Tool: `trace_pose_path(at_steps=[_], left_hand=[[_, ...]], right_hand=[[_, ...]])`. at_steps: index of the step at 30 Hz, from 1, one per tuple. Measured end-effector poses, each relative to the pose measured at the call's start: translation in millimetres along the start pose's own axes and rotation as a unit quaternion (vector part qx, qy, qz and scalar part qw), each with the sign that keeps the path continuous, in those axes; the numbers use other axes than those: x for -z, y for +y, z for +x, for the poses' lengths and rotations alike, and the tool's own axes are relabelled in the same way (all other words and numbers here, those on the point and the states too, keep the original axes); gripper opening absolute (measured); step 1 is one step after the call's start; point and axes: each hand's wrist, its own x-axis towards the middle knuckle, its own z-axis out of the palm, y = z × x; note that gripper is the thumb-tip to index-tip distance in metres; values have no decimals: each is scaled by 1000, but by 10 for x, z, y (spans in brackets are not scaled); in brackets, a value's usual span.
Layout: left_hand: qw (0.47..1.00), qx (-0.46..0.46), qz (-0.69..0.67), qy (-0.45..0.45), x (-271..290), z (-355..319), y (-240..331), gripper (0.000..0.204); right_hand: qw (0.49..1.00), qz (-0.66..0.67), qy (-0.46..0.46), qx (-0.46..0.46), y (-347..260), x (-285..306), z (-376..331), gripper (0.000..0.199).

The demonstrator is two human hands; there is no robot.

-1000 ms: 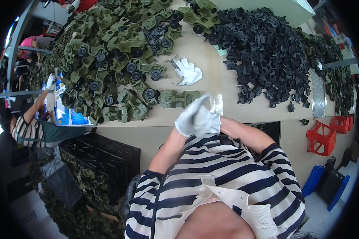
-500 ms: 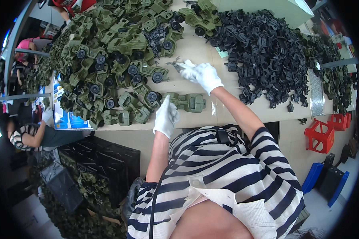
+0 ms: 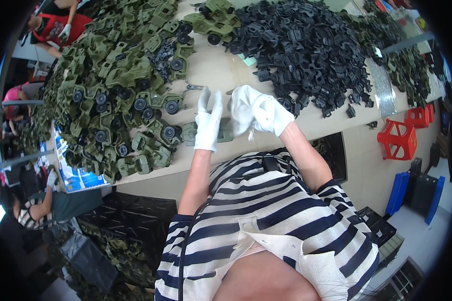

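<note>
In a white glove, my left hand (image 3: 208,120) is raised over an olive-green toy vehicle body (image 3: 189,133), its fingers stretched and apart with nothing visible between them. The hand covers the middle of that body, which lies at the table's front edge. To its right, my gloved right hand (image 3: 262,111) is closed, fingers curled and partly blurred; what it holds, if anything, cannot be made out. Small dark grey parts (image 3: 193,87) lie on the table just beyond my left fingertips.
A heap of green toy vehicles (image 3: 130,70) with black wheels covers the table's left side. Black plastic parts (image 3: 306,50) are piled at right. Red stools (image 3: 397,140) stand on the floor at right. Co-workers, one in a red apron (image 3: 60,30), are at the left.
My right hand has drawn back from the small dark parts toward me. My left hand has opened, its fingers now spread upward. The whole view has shifted and tilted.
</note>
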Motion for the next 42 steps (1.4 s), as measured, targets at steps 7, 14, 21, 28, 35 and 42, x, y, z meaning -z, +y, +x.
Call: trace_pose_path(at_steps=[7, 14, 21, 28, 35, 42], left_hand=[[982, 98, -129, -95, -273, -60, 50, 41], [972, 129, -168, -105, -263, -12, 53, 41], [986, -31, 157, 55, -341, 47, 268, 63], [975, 25, 191, -107, -538, -210, 287, 51], [983, 109, 86, -120, -491, -161, 197, 31], [990, 41, 78, -113, -550, -146, -98, 29]], right_hand=[[973, -105, 161, -128, 43, 296, -240, 46], [955, -208, 195, -80, -560, 73, -500, 48], [958, -167, 234, 7, -500, 101, -461, 21], [937, -245, 248, -30, -405, 94, -416, 22], [844, -433, 286, 139, -408, 118, -578, 26], [755, -638, 132, 72, -275, 1, -557, 22]])
